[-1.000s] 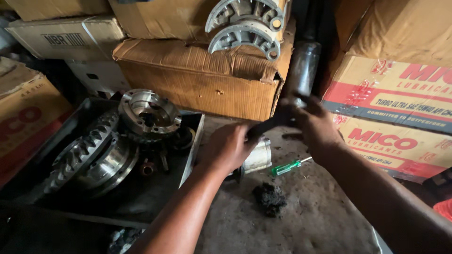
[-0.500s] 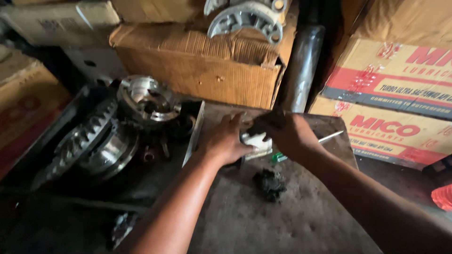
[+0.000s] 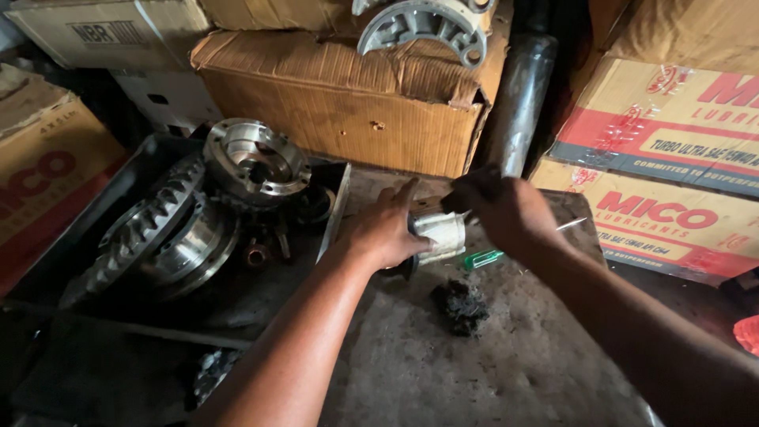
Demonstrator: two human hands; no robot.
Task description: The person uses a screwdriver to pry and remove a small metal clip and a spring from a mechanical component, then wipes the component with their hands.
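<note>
Two hands work together: the left hand [image 3: 383, 233] wraps its fingers around a shiny metal tube [image 3: 441, 234] to steady it on the tabletop [image 3: 474, 372], while the right hand [image 3: 506, 209] pinches a dark tool [image 3: 466, 194] at its end.

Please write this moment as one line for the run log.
left hand: holds metal cylinder on bench | right hand: on cylinder's top end | nearby: green screwdriver, black grease clump

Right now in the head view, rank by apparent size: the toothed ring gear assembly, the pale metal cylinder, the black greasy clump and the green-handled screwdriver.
1. Toothed ring gear assembly, clearly largest.
2. Pale metal cylinder, partly covered by the left hand.
3. Black greasy clump and green-handled screwdriver: unsure, since the right hand hides part of the screwdriver.
</note>
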